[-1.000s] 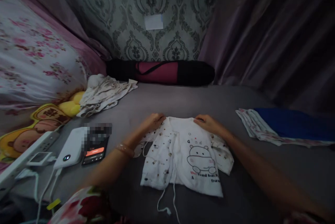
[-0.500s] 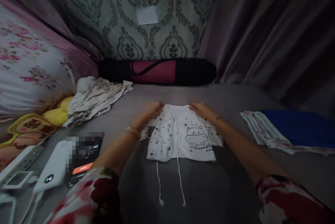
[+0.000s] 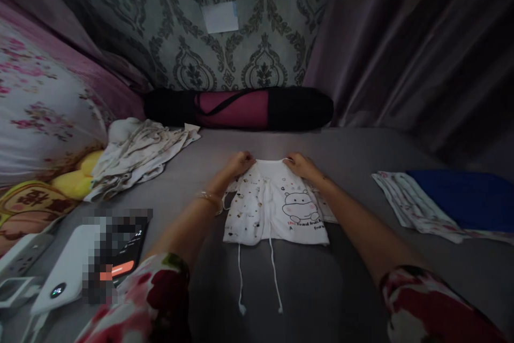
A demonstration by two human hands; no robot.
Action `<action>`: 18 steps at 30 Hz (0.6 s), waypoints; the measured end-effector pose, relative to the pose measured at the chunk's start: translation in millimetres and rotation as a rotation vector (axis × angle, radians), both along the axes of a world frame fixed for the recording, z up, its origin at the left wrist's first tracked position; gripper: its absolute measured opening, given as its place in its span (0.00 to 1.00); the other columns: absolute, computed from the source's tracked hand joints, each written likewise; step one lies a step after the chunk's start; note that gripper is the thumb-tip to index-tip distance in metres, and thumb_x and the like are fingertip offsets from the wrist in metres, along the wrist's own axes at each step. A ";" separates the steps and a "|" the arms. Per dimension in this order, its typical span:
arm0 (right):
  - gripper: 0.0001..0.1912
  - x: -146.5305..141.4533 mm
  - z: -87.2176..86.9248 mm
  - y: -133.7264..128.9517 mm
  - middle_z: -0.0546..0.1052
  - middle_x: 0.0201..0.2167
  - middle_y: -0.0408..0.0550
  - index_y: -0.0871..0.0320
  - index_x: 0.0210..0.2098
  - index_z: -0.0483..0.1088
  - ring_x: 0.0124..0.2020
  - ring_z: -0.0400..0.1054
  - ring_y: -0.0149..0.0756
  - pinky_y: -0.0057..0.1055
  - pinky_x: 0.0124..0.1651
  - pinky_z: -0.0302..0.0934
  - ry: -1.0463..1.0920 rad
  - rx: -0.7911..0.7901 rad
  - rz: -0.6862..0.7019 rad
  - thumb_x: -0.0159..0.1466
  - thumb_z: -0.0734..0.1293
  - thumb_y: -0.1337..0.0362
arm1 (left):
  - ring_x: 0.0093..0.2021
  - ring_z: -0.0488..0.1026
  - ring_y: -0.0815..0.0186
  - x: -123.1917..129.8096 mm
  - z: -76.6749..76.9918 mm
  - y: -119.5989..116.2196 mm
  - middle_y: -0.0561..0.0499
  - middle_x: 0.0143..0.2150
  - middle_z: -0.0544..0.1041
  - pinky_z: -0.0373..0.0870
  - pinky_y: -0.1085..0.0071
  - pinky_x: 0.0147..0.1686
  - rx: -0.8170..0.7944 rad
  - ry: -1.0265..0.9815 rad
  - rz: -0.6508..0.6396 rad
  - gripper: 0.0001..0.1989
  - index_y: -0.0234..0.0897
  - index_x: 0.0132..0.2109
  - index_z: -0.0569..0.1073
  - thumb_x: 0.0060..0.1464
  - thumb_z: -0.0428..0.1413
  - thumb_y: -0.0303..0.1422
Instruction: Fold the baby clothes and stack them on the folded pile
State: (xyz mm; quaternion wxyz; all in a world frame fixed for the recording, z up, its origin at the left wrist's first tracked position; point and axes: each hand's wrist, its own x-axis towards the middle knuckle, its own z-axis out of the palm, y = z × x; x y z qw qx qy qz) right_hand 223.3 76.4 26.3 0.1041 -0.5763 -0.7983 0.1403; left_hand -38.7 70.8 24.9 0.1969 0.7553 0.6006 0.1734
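A small white baby top (image 3: pixel 277 209) lies spread on the grey sheet, with a cartoon hippo and lettering on its right half and small dots on its left half. Two white strings hang from its lower edge toward me. My left hand (image 3: pixel 241 162) pinches the top's upper left corner. At the upper right corner, my right hand (image 3: pixel 300 165) is closed on the fabric. The neckline runs straight between both hands. The sleeves lie partly hidden under my wrists.
Crumpled light clothes (image 3: pixel 140 150) lie left beside yellow plush items. A power bank (image 3: pixel 68 268) and phone (image 3: pixel 132 246) are at lower left. Folded patterned cloth (image 3: pixel 413 204) and blue cloth (image 3: pixel 461 198) lie right. A black-and-red roll (image 3: pixel 236 109) lies along the wall.
Both hands have closed tighter on the top's upper corners, and the right hand has shifted slightly inward. The neckline looks straighter. The camera view has shifted a little.
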 end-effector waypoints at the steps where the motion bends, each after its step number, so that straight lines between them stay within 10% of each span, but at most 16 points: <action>1: 0.17 -1.1 -0.6 0.3 0.78 0.41 0.53 0.58 0.44 0.73 0.41 0.71 0.38 0.27 0.40 0.56 0.001 -0.003 -0.016 0.69 0.57 0.57 | 0.37 0.73 0.62 0.5 -1.7 2.0 0.45 0.36 0.78 0.66 0.69 0.37 0.027 0.018 0.004 0.13 0.34 0.40 0.75 0.58 0.52 0.39; 10: 0.22 -7.6 -3.1 8.6 0.79 0.39 0.55 0.59 0.42 0.75 0.41 0.72 0.43 0.30 0.40 0.60 0.065 0.008 -0.145 0.67 0.58 0.48 | 0.45 0.72 0.59 -1.9 -12.3 5.6 0.40 0.43 0.76 0.64 0.68 0.43 0.149 0.238 -0.009 0.16 0.34 0.45 0.72 0.65 0.44 0.39; 18: 0.29 87.4 2.2 -22.6 0.79 0.32 0.56 0.60 0.31 0.73 0.29 0.72 0.35 0.27 0.28 0.64 0.522 -0.203 -0.404 0.65 0.57 0.42 | 0.52 0.68 0.50 10.0 10.3 -2.6 0.34 0.51 0.71 0.63 0.57 0.50 0.222 0.350 -0.035 0.16 0.30 0.52 0.71 0.60 0.49 0.33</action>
